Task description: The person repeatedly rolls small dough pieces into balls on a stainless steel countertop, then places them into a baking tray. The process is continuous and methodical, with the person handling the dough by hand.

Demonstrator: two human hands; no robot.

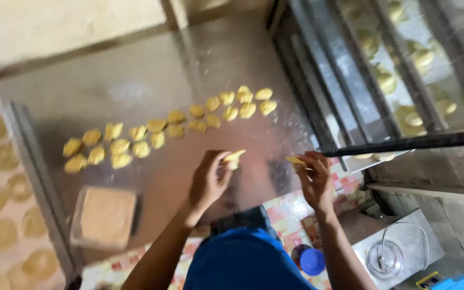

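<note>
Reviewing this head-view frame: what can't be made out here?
- Left hand grip on the yellow dough piece: motion blur hides the finger positions.
- Right hand: its yellow piece is blurred and mostly covered by fingers.
- Tan container: contents blurred.
- Rack trays: blurred, cut off by the frame edge.

Desk (151, 75): far half bare and open above the two rows of yellow dough pieces (157, 134), which run slantwise across the middle. Bare strip between those rows and both hands. Left: square container of tan powder (104, 216) near the desk's front edge, metal rail (33, 177) just beyond it. Right: glass-fronted rack (382, 80) with a dark frame closes off that side.
</note>
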